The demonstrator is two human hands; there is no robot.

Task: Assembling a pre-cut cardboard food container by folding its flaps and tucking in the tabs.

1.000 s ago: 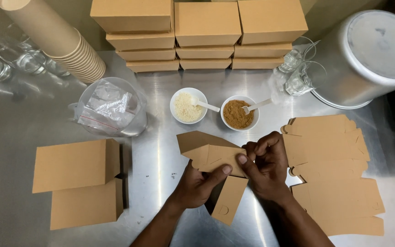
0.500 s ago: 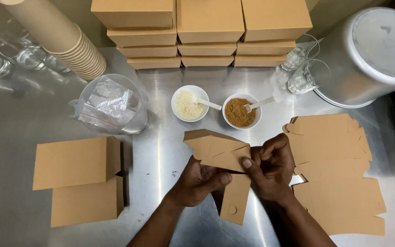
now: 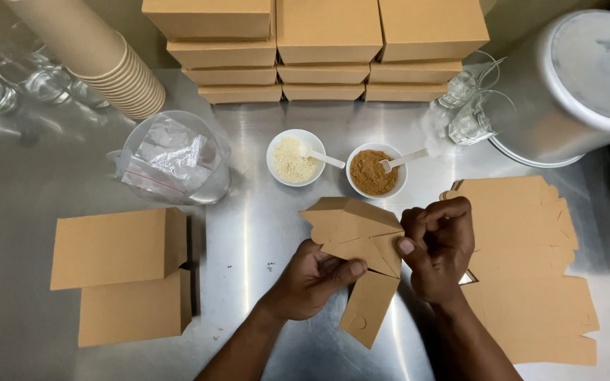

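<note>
A half-folded brown cardboard box blank (image 3: 356, 233) is held over the steel counter, one flap hanging down toward me. My left hand (image 3: 314, 276) pinches its lower left edge with thumb and fingers. My right hand (image 3: 438, 247) grips its right edge, fingers curled over the fold. A stack of flat brown blanks (image 3: 531, 282) lies just right of my right hand. Behind the box stand a white bowl of pale powder (image 3: 294, 159) and a white bowl of brown powder (image 3: 375, 171), each with a small white spoon.
Two folded brown boxes (image 3: 118, 275) sit at the left. Stacks of closed boxes (image 3: 326, 49) line the back. A clear tub with plastic bags (image 3: 174, 159), a sleeve of paper cups (image 3: 100, 53), small jars (image 3: 464, 106) and a large steel pot (image 3: 573, 85) ring the counter.
Both hands have turned and lifted the box blank a little, and its upper panels have folded more closely together. Nothing else on the counter has moved.
</note>
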